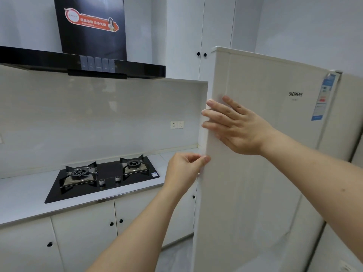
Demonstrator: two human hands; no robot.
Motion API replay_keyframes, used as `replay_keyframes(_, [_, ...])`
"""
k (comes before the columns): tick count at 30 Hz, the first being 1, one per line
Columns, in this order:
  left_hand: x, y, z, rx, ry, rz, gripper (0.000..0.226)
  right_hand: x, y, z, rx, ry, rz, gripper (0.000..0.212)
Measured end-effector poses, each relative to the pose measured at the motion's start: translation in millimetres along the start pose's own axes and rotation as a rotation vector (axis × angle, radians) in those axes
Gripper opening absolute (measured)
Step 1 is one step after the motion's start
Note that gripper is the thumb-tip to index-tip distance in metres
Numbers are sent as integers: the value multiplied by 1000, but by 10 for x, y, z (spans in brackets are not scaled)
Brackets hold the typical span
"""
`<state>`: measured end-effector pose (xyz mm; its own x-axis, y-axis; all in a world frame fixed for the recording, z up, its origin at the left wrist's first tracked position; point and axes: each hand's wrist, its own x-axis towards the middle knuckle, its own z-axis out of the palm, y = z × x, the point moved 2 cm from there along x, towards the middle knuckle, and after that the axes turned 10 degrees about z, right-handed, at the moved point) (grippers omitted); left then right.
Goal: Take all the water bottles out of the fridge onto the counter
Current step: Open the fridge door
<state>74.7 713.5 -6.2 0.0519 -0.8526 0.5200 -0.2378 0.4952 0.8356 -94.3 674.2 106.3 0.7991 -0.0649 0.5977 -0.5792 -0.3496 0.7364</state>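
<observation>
- The fridge (284, 134), a cream cabinet with a SIEMENS badge, stands at the right; its door (245, 193) is swung partly out toward the camera, so only the outer face shows and the inside is hidden. No water bottles can be seen.
- The right hand (237, 126) lies flat on the door's front, fingers spread and straight, their tips reaching the free edge; it grasps nothing.
- The left hand (184, 169) is lower down at that same edge, fingers curled and thumb pressed to the front face, pinching the door's rim.
- Just left of the door runs the pale counter (23, 195), with a black two-burner gas hob (104, 177) set into it.
- A black range hood (82, 63) hangs above the hob; white cupboards (82, 232) with small dark knobs sit under the counter.
</observation>
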Motion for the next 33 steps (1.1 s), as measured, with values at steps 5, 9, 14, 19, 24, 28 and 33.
replay_keyframes(5, [-317, 227, 193, 201, 45, 82, 25, -229, 29, -302, 39, 43, -4, 32])
replay_keyframes(9, [-520, 405, 352, 257, 93, 176, 26, -385, 75, -503, 32, 50, -3, 35])
replay_keyframes(14, [-661, 470, 475, 291, 82, 187, 29, -521, 119, -705, -37, 33, -29, 35])
replay_keyframes(19, [-748, 516, 513, 262, 96, 177, 28, -475, 109, -903, -81, 2, -46, 32])
replay_keyframes(24, [-750, 531, 314, 309, 92, 257, 28, -206, 4, -1067, 22, -4, -33, 35])
replay_keyframes(28, [-584, 501, -24, 521, 94, 329, 46, 146, -216, -1087, 58, 18, -69, 38])
replay_keyframes(33, [-365, 325, -557, 658, 127, 339, 48, 615, -406, -989, 39, -7, -23, 45])
